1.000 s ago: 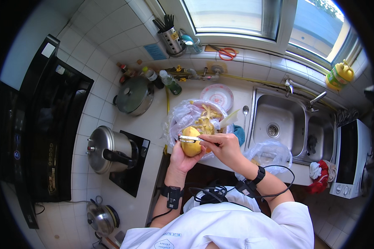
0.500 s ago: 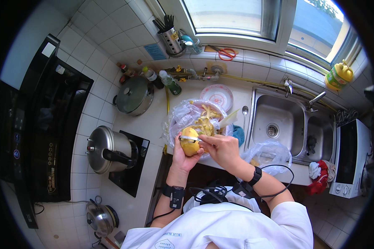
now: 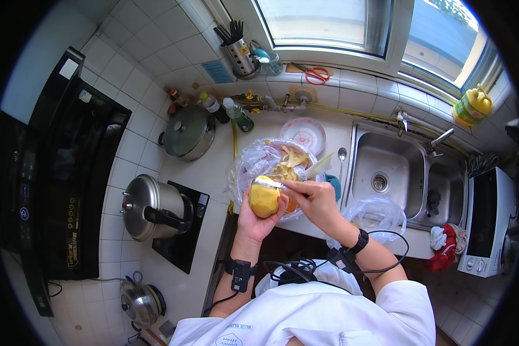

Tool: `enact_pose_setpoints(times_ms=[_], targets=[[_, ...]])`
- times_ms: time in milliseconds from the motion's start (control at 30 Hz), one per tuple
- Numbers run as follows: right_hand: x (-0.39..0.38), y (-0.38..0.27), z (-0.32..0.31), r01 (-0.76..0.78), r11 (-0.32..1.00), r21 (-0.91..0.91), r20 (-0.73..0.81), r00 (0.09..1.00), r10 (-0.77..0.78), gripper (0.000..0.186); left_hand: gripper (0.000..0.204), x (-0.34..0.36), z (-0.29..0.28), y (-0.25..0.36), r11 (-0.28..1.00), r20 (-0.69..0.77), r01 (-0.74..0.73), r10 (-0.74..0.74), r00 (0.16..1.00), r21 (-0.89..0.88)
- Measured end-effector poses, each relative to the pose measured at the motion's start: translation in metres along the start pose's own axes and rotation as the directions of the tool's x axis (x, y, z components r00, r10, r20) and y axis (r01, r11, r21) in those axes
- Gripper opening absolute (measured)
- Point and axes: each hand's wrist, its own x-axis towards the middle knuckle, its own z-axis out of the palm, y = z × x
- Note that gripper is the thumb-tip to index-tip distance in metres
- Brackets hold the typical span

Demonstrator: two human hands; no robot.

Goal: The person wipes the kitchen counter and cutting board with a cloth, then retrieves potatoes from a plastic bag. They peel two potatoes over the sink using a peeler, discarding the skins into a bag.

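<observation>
A mostly bare, yellow potato (image 3: 263, 202) rests in my left hand (image 3: 252, 224), whose fingers are wrapped round its sides and underside. My right hand (image 3: 316, 202) pinches the handle of a peeler (image 3: 267, 183). The peeler's metal blade lies across the upper end of the potato. Both hands are over the near side of a bowl lined with a clear plastic bag (image 3: 251, 157). Curled yellow peelings (image 3: 294, 157) are heaped in the bag. Something orange shows partly behind the potato, too hidden to name.
Beyond the bowl is a patterned plate (image 3: 303, 135); a spoon (image 3: 342, 157) lies beside the double sink (image 3: 358, 167). A plastic bag (image 3: 380, 212) sits at the counter's front edge. A pressure cooker (image 3: 147, 207) and a lidded pot (image 3: 185, 134) stand to the left.
The peeler has shifted slightly up toward the potato's far end, and my right hand has moved a little right. The potato is turned somewhat, showing more smooth yellow surface.
</observation>
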Motion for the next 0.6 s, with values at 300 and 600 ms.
enact_pose_setpoints(times_ms=[300, 600], targets=[[-0.004, -0.013, -0.002, 0.132, 0.971, -0.198, 0.06, 0.991, -0.122, 0.02, 0.053, 0.008, -0.01, 0.001, 0.991, 0.014, -0.06, 0.059, 0.998, 0.119], [0.011, 0.025, -0.001, -0.137, 0.879, -0.457, 0.008, 0.987, 0.158, 0.021, 0.055, -0.001, 0.001, -0.004, 0.988, 0.116, 0.097, -0.111, 0.987, 0.12]])
